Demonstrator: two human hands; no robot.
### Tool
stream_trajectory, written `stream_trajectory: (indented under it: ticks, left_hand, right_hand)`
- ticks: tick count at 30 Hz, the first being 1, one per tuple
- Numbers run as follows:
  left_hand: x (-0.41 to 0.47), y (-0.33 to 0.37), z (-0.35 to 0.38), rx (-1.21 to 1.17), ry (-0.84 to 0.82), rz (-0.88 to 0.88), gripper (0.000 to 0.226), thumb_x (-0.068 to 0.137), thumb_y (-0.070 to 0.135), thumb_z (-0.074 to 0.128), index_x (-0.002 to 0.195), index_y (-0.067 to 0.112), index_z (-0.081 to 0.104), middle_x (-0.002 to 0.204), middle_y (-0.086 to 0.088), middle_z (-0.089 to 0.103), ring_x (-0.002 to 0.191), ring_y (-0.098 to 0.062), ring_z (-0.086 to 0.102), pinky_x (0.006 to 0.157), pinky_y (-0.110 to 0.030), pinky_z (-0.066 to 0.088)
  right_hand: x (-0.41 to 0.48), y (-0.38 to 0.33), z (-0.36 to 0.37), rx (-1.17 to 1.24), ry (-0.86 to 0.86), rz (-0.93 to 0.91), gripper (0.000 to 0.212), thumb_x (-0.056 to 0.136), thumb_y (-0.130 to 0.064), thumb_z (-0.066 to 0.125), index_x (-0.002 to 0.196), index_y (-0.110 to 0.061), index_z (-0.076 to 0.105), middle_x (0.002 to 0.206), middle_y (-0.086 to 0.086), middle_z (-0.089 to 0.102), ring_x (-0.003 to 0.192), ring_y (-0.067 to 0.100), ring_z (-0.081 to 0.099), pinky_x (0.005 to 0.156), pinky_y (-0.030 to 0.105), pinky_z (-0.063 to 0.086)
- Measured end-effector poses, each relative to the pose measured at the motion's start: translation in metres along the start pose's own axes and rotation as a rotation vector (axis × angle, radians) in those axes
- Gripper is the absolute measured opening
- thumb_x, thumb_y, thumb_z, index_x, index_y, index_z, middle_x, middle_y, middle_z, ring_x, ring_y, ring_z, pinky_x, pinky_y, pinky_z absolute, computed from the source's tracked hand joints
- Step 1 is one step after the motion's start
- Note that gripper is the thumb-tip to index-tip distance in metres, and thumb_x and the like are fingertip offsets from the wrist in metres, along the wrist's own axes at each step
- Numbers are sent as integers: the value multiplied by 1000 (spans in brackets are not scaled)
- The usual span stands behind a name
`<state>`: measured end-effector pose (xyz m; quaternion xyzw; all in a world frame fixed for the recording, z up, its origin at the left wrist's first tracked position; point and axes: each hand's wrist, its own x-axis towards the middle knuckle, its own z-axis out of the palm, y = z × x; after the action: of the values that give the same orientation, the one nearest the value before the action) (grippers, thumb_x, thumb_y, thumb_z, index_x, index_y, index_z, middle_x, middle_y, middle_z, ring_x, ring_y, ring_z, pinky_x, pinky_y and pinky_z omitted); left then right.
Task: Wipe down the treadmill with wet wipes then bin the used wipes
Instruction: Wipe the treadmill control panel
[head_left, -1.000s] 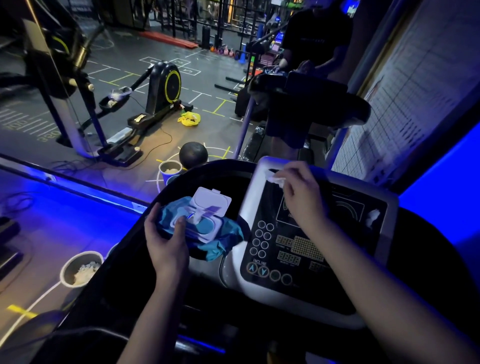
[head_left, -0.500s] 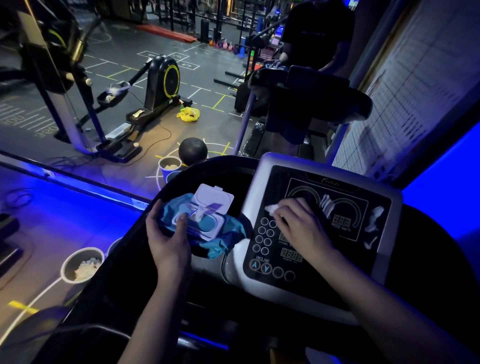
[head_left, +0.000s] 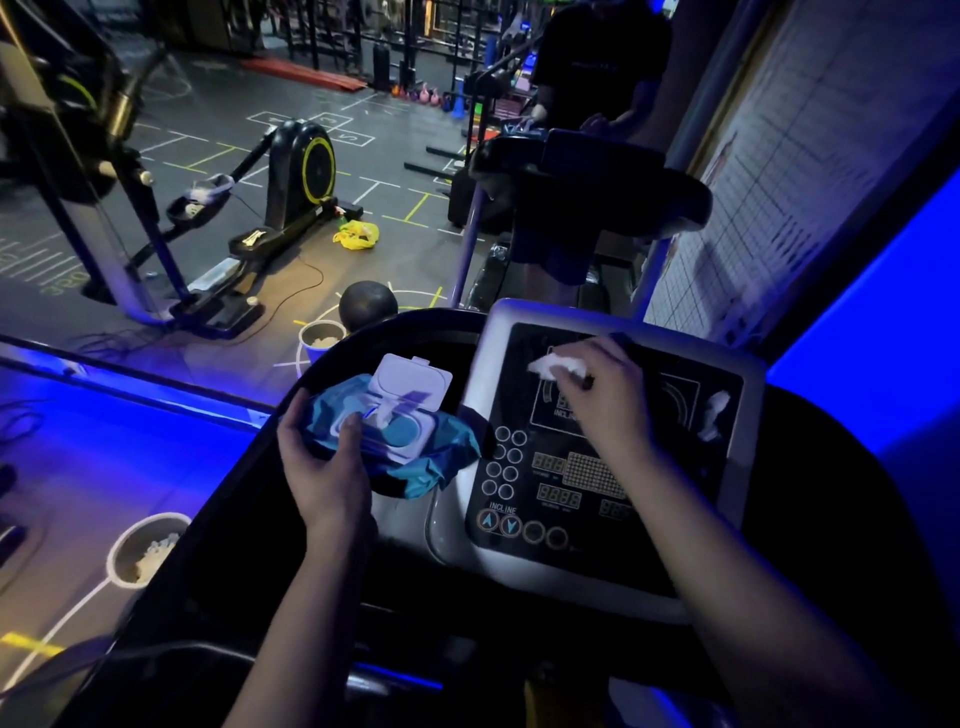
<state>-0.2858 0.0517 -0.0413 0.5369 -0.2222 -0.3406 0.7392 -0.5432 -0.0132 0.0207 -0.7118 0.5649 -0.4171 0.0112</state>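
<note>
Wipe (head_left: 555, 365): bunched under right hand (head_left: 605, 395) fingers at console (head_left: 748, 415) upper edge | soft, damp, light; pinch mid-wad | left hand (head_left: 322, 467) grips open pack (head_left: 387, 431) beside console

Console (head_left: 613, 525) face glossy black plastic, smooth, with a pale satin plastic frame. Wipe (head_left: 551, 365) white, soft crumpled cloth-like sheet. Pack (head_left: 410, 462) crinkly shiny blue plastic film; its lid (head_left: 413, 382) hard smooth white plastic. Floor (head_left: 218, 140) matt dark rubber-like surface, painted lines. Ball (head_left: 368, 306) matt black. Bag (head_left: 357, 235) thin shiny yellow plastic.
</note>
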Motion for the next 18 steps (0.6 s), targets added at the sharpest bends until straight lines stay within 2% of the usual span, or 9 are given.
stream_trajectory:
  ticks: [3,4,7,10,12,13,15,16,18]
  left_hand:
    - [-3,2,3,1,6,6,54,99,4,70,149,13,51,137,-1,60,121,-11,61,114,-41,50]
    - [-4,2,3,4,7,5,55,99,4,70,149,13,51,137,0,60,122,-11,61,114,-40,49]
    - [-6,1,3,4,22,22,55,99,6,71,149,15,51,137,3,60,127,-15,61,116,-44,48]
    - [-10,4,9,-26,48,23,54,100,6,69,150,16,50,134,10,60,124,-10,62,115,-45,49]
    - [-12,5,15,-48,62,25,54,100,6,69,149,18,49,131,15,60,120,-5,63,115,-44,49]
    - [-13,6,18,-56,63,22,55,100,7,69,149,19,49,131,16,60,121,-8,63,114,-46,50]
    - [-16,7,24,-71,56,35,55,99,9,70,149,21,50,137,10,60,130,-16,61,115,-50,49]
    - [-17,6,27,-74,54,44,56,99,9,69,150,21,49,141,5,59,133,-19,60,115,-51,48]
    - [-18,3,35,-71,54,62,56,99,7,69,150,17,49,146,-3,57,135,-22,58,117,-51,47]
  right_hand:
    - [-22,1,28,-62,-147,-155,21,82,1,76,102,-5,76,100,7,63,87,21,63,80,27,54]
    - [-33,2,30,-83,-167,-200,20,83,0,75,103,-6,76,100,6,62,86,20,62,80,31,55]
    - [-65,13,21,-148,-224,-284,15,88,-7,72,102,-12,75,100,-2,59,88,16,59,79,33,55]
    - [-79,25,5,-259,-271,-310,10,92,-16,65,97,-17,74,99,-7,57,89,16,56,75,37,53]
    - [-77,28,-2,-192,-213,-214,7,89,-10,70,93,-13,75,96,-4,59,82,15,59,72,33,55]
    - [-74,28,-7,-126,-153,-133,10,85,-4,74,92,-10,77,95,-1,62,78,14,60,73,24,55]
    - [-65,28,-22,-45,23,41,14,82,0,77,93,-8,78,94,3,65,78,12,61,75,5,43]
    - [-58,28,-30,-35,108,99,14,82,0,76,94,-8,78,94,4,65,79,12,61,76,2,39]
    - [-41,31,-38,-37,218,130,15,84,-2,75,97,-9,78,97,5,65,83,15,63,79,7,41]
